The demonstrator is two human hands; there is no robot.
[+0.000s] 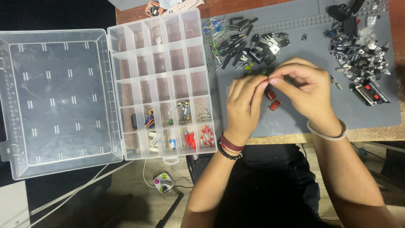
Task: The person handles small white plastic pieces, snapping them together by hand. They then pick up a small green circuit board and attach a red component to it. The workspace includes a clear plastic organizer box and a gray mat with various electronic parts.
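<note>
Floor item, nearest: small round white device (163,182) with coloured buttons, cable attached, lying on wooden boards below the table edge.

Left hand (244,105): dark red band and black bead bracelet at the wrist; fingers curled, thumb and forefinger pinched together on a small component (266,80) shared with the other hand. The piece is too small to tell its kind.

Right hand (306,90): pale bangle at the wrist; fingertips closed on the same small component, touching the left fingertips above the grey work mat (295,122).

Red-brown capacitors (272,99): two, lying on the mat directly beneath the joined fingertips, between the two hands.

Compartment organiser box (162,82): clear plastic, to the left of the hands, its lid (55,101) swung flat open further left. Near row holds red LEDs (206,136), red-capped parts and white parts; the row behind holds metal hardware, a dark part and orange-blue parts. The far rows look mostly bare.

Black transistor group (242,48): loose on the mat just beyond the hands, mixed with a few green and yellow LEDs.

Blue LEDs (212,26): few, at the far left corner of the mat, beside black chip strips.

Component heap (360,55): black and silver parts piled at the far right of the mat; a black connector with red inserts (371,93) lies at its near edge.
</note>
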